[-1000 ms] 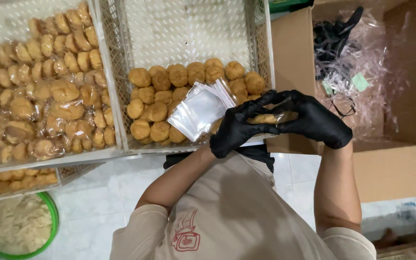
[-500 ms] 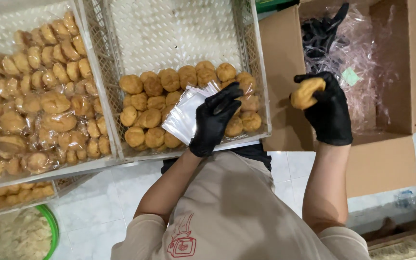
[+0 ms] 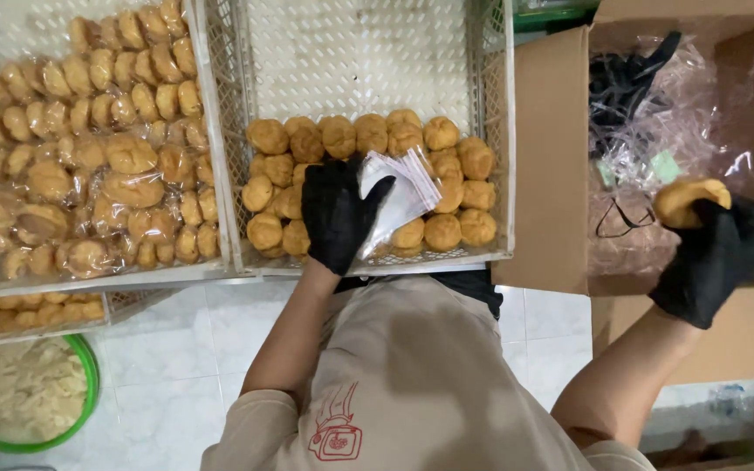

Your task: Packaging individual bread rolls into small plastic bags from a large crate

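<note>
Nearest to you is your own beige shirt point(image 3: 412, 375) with a small red drawing on the chest, and below it the white tiled floor point(image 3: 167, 366). At the lower left a green bowl point(image 3: 89, 388) holds a pale, flaky heap. Your left hand point(image 3: 335, 214), in a black glove, reaches forward into the middle white crate point(image 3: 499, 131); its fingers lie fairly flat and together over the round golden buns point(image 3: 368, 135), and the thumb presses on the edge of a stack of small clear bags point(image 3: 403, 187) that lies on top of the buns. Whether the fingers pinch a bag underneath, you cannot tell. Your right hand point(image 3: 709, 257), also gloved in black, is well apart from the left, out over the open cardboard box point(image 3: 551, 157) on your right. It is closed around one bagged bun point(image 3: 687, 199), which sticks out above the fingers. Inside the box, just beyond that hand, lies crumpled clear plastic point(image 3: 656, 131) with some black items point(image 3: 626, 83) tangled at the far side. On your left, another white crate point(image 3: 211, 174) is filled with buns already wrapped in clear bags point(image 3: 89, 157), and a lower tray point(image 3: 37, 312) of more buns peeks out beneath its near edge.
</note>
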